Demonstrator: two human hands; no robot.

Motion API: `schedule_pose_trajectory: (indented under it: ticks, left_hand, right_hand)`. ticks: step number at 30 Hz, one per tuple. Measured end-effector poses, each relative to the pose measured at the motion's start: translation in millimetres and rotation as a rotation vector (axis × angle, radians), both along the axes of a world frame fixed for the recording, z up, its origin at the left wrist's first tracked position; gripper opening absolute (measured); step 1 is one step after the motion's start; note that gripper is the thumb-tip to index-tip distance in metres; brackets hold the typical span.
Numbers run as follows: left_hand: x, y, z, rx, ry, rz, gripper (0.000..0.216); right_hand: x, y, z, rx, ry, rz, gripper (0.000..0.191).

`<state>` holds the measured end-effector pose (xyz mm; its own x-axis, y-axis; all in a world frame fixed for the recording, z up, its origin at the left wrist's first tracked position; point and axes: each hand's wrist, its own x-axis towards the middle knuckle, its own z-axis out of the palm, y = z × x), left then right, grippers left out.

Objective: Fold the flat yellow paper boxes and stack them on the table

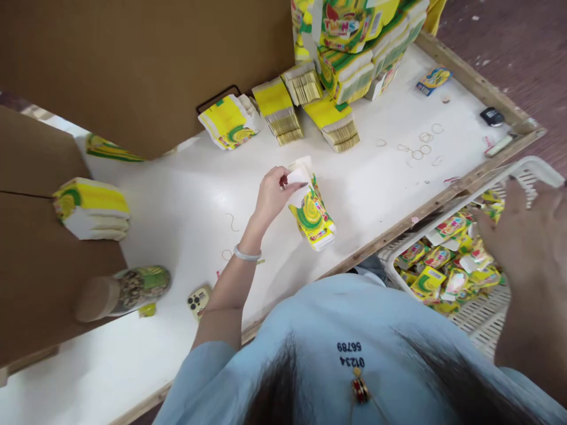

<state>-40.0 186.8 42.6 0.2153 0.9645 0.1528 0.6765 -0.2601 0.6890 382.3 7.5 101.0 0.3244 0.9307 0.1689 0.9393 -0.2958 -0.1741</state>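
My left hand pinches the white top flap of a small stack of flat yellow-and-green carton blanks standing near the middle of the white table. My right hand, blurred and close to the camera, reaches over a white plastic basket at the right. The basket holds several folded yellow-and-green small boxes. The right hand's fingers are spread with nothing visible in them.
More stacks of carton blanks lie at the back of the table, and one bundle sits at the left. Brown cardboard panels stand behind and to the left. Rubber bands, a phone and a jar lie around.
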Motion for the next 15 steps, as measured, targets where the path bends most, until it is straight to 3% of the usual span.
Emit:
schedule_pose_trajectory:
  ticks: [4, 8, 11, 15]
  left_hand:
    - [-6, 10, 10.1, 0.195, 0.087, -0.085, 0.035]
    - [-6, -6, 35.5, 0.411, 0.064, -0.049, 0.044]
    - [7, -35, 60.1, 0.385, -0.106, -0.037, 0.048]
    - [16, -74, 79.9, 0.341, -0.260, -0.015, 0.043]
  right_hand:
    - [-42, 24, -13.6, 0.116, 0.056, 0.243, 0.064]
    - [-123, 70, -31.2, 0.421, 0.231, 0.538, 0.066]
    - [-186, 95, -33.3, 0.632, 0.388, 0.688, 0.066]
    - [-230, 105, -28.9, 0.636, 0.516, 0.757, 0.046]
